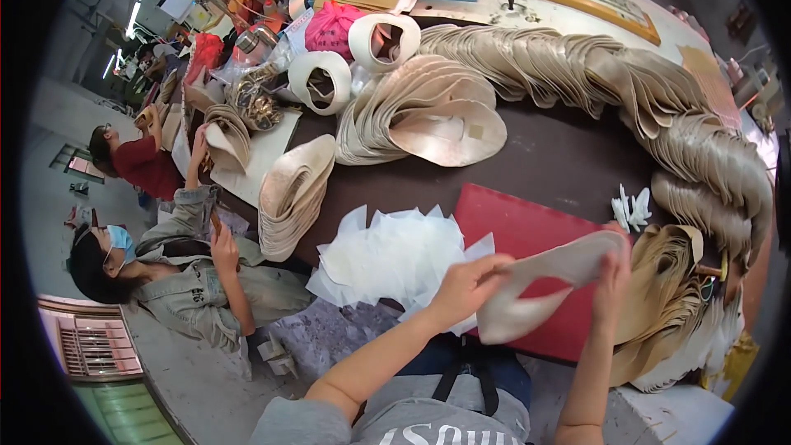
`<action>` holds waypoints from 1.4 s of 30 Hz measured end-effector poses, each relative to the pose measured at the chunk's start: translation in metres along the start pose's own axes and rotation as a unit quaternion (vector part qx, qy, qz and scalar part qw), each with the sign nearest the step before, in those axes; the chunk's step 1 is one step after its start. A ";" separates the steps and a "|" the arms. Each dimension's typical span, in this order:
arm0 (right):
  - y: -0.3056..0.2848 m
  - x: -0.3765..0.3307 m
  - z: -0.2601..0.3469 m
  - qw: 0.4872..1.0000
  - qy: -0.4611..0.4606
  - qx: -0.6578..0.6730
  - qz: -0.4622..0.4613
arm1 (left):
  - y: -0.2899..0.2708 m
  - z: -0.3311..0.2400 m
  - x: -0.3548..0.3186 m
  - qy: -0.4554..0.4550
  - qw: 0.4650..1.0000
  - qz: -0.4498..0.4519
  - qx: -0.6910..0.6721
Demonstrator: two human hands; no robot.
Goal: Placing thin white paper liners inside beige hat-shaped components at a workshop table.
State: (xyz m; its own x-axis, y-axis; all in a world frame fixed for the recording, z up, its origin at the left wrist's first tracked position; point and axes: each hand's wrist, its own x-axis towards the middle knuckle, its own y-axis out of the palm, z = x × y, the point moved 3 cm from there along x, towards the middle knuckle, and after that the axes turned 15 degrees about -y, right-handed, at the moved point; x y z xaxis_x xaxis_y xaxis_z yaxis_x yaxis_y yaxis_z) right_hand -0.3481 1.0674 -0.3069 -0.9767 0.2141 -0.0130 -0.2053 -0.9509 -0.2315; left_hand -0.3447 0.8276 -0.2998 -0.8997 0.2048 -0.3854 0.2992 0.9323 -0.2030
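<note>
A pale beige shoe upper (pixel 512 320) with an opening in its middle is held up between my hands over a red board (pixel 515 213). My left hand (pixel 471 287) pinches its left side. My right hand (pixel 611 280) grips the right end, with its fingers partly hidden by the piece. Left of the board, next to my left hand, lies a loose pile of thin white sheets (pixel 387 251). A small clump of white pieces (pixel 631 208) sits just beyond my right hand.
Fanned rows of beige uppers (pixel 568 66) curve along the table's far and right sides. More stacks (pixel 295 198) stand at the left, near a seated person (pixel 198 264) holding a piece. Tan pieces (pixel 659 280) hang close to my right arm. Two white rolls (pixel 320 82) stand farther back.
</note>
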 end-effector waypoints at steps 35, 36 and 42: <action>0.394 0.144 0.027 0.928 -0.300 -0.202 0.095 | -0.302 0.062 0.171 0.007 0.772 -0.257 0.581; 0.396 0.149 0.031 0.944 -0.253 -0.185 0.102 | -0.304 0.064 0.171 0.022 0.788 -0.249 0.562; 0.362 0.148 0.070 0.968 -0.152 -0.171 0.106 | -0.290 0.046 0.141 0.122 0.842 -0.247 0.464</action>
State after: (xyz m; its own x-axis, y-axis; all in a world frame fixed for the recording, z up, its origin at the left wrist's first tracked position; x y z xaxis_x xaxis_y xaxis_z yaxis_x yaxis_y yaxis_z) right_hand -0.5715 0.7396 -0.3250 -0.9785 -0.1022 0.1790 -0.0170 -0.8257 -0.5639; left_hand -0.5436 0.5717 -0.3369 -0.9919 0.0202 0.1255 -0.1131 0.3107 -0.9438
